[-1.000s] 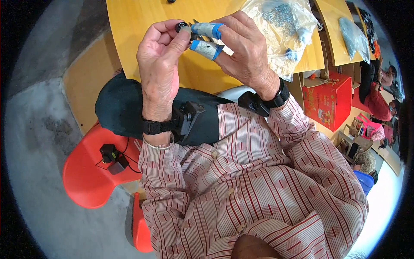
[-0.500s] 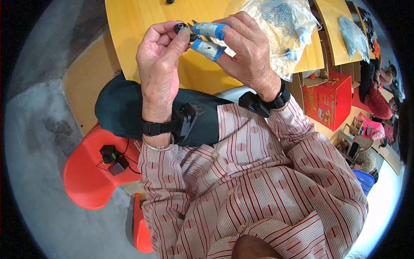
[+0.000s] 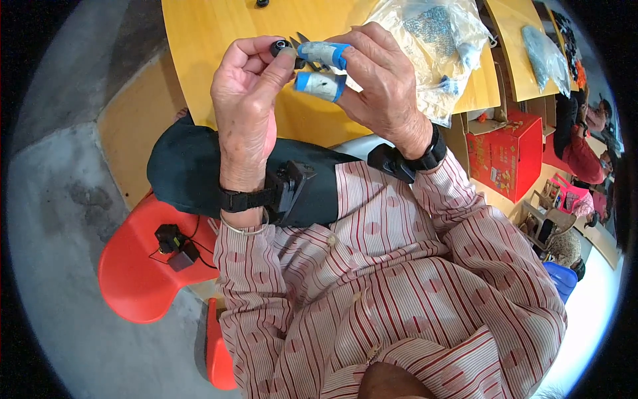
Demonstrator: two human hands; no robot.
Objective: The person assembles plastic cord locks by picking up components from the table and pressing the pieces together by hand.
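- The room has a grey floor, a yellow wooden table [image 3: 219, 40] and a red plastic chair [image 3: 133, 279] beside the person, who wears a striped shirt.
- Above the table, the left hand [image 3: 249, 106] pinches a small black round part [image 3: 278, 48] between thumb and first finger. The grip is closed tight on it, right at the fingertips.
- The right hand [image 3: 385, 86] is closed around a pair of small cutters [image 3: 319, 66]. Their handles are wrapped in pale tape with blue ends, and the thin metal tips point at the black part.
- I cannot tell if the tips are touching the part yet; they are very close.
- The part is tiny and held only by its edge. If the cutters push too hard, I think it could pop out and roll off the table onto the floor.
- The sharp tips are just beside the left thumb. A slip could poke or nip the skin.
- A clear plastic bag [image 3: 432, 46] of small grey pieces lies on the table near the right hand. A bump from that wrist could push it and spill the pieces.
- Another small black part [image 3: 262, 2] sits at the far edge of the table, well apart from the hands.
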